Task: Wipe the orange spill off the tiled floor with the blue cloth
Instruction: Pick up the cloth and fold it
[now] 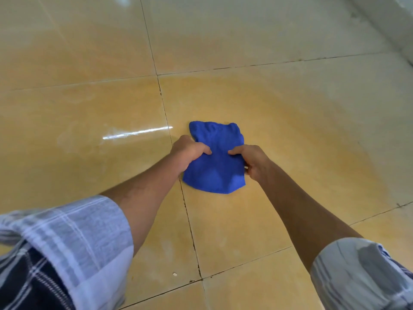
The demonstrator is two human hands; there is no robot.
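A blue cloth (215, 157) lies flat on the tiled floor, just right of a dark grout line. My left hand (187, 151) pinches its left edge and my right hand (252, 161) pinches its right edge, thumbs on top. An orange film, the spill (290, 135), spreads thinly over the glossy tiles around and beyond the cloth, fading toward the far side. The part of the floor under the cloth is hidden.
Grout lines (190, 222) cross the floor between large tiles. A small white crumb (174, 274) lies near a tile corner close to me. A pale wall base (386, 21) runs along the far right. A bright light reflection (137, 132) shows left of the cloth.
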